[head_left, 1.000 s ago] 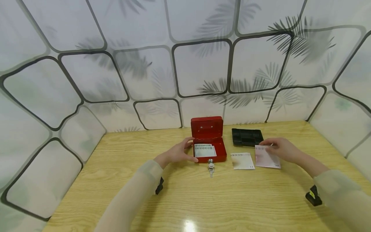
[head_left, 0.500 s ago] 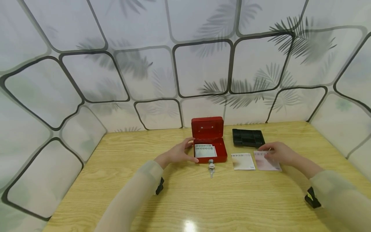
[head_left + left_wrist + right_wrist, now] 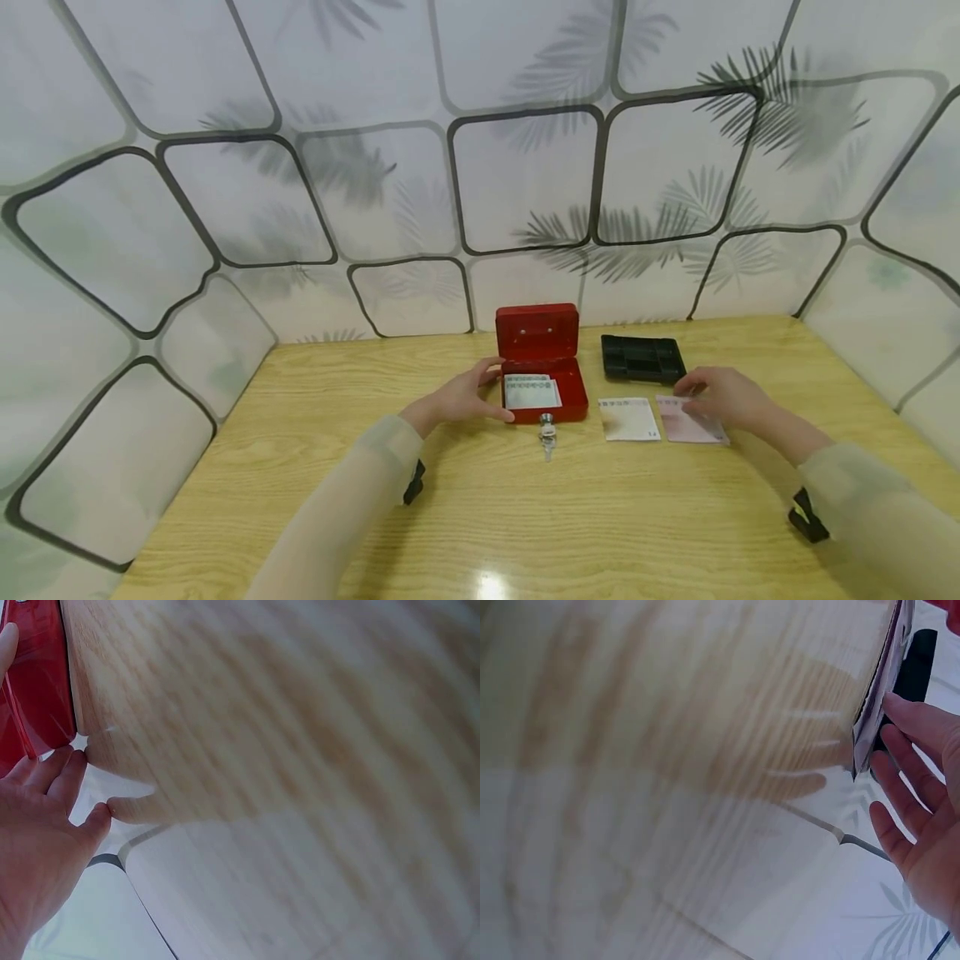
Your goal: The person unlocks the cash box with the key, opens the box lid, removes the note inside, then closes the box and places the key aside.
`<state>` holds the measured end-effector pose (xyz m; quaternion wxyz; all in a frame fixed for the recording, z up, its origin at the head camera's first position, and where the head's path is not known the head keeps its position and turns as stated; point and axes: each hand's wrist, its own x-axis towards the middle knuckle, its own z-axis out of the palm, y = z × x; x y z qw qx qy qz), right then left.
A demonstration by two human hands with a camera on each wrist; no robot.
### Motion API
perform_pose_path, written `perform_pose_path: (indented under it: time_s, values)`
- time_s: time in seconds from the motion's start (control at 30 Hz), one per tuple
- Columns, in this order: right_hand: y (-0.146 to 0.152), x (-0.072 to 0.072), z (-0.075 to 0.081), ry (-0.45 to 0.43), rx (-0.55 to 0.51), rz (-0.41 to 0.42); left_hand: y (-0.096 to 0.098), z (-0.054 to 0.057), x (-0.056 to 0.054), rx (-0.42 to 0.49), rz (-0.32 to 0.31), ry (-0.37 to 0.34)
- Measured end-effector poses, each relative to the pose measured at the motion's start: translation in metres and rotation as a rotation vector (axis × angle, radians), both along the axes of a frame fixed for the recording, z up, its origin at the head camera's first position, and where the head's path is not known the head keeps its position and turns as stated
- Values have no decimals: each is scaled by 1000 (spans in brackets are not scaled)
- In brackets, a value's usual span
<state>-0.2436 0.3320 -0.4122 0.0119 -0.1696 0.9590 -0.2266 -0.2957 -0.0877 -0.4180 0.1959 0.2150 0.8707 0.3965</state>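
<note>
A red cash box point(image 3: 582, 410) stands with its lid raised, pale green banknotes point(image 3: 531, 393) lying in its left part. My left hand point(image 3: 463, 395) rests against the box's left side, thumb at the front corner and fingers farther back. A pink banknote stack point(image 3: 690, 427) lies on the table to the right. My right hand point(image 3: 726, 397) touches its upper right part; in the right wrist view the thumb point(image 3: 911, 712) meets the stack and the other fingers are loosely spread beside it. Left of the pink stack lies a yellowish-white banknote stack point(image 3: 630, 420).
Behind the banknotes sits a black compartment tray point(image 3: 642, 358). Keys point(image 3: 548, 435) hang at the lock on the front of the cash box. The wooden table point(image 3: 480, 517) ends at a patterned cloth backdrop point(image 3: 405, 192).
My right hand has lowered slightly, and the pink stack has shifted a little toward me. A pale edge seen between its fingers earlier no longer shows. My left hand has stayed put.
</note>
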Motion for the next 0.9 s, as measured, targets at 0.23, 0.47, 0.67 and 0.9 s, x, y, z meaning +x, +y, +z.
perform_pose_path:
  time_s: [0.23,0.47,0.67,0.9]
  values:
    - [-5,0,7,62,-80,23,1,-1,0,-6,-4,7]
    - [-43,-9,27,54,-171,70,-1,-2,-2,-11,-1,14]
    - [-86,-22,29,70,-238,144,0,-2,-2,-9,-8,18]
    - [-130,-34,27,12,-248,161,0,-1,-2,-4,-8,16]
